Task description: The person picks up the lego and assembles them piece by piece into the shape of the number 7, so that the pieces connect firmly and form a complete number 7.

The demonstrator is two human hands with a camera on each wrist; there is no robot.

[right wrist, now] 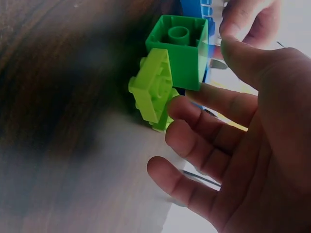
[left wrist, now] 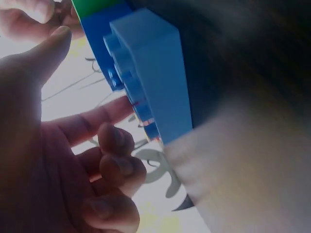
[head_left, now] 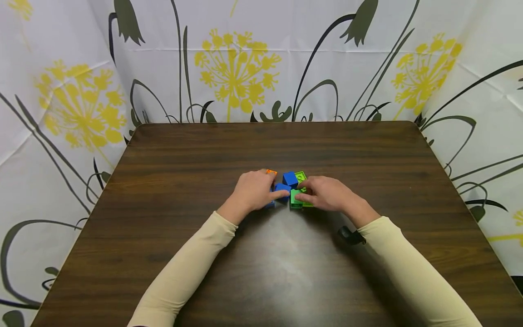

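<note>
In the head view, several toy building bricks cluster mid-table between both hands. My left hand (head_left: pixel 253 187) is at their left side, its thumb stretched toward a blue brick (head_left: pixel 282 186). The left wrist view shows its index fingertip at the studded side of a long blue brick (left wrist: pixel 163 77), other fingers loosely bent. On the right, my right hand (head_left: pixel 328 193) has its thumb and index finger by a green brick (head_left: pixel 295 198). Its index fingertip appears to touch that brick (right wrist: pixel 184 65) in the right wrist view. A lime-green brick (right wrist: pixel 151 90) leans beside it.
Another blue brick (head_left: pixel 290 179) and a lime-green one (head_left: pixel 300 175) lie at the cluster's far side. An orange brick (head_left: pixel 271 172) is partly hidden behind my left hand. The brown wood-grain table (head_left: pixel 184 159) ends at a flowered white curtain (head_left: pixel 163 91).
</note>
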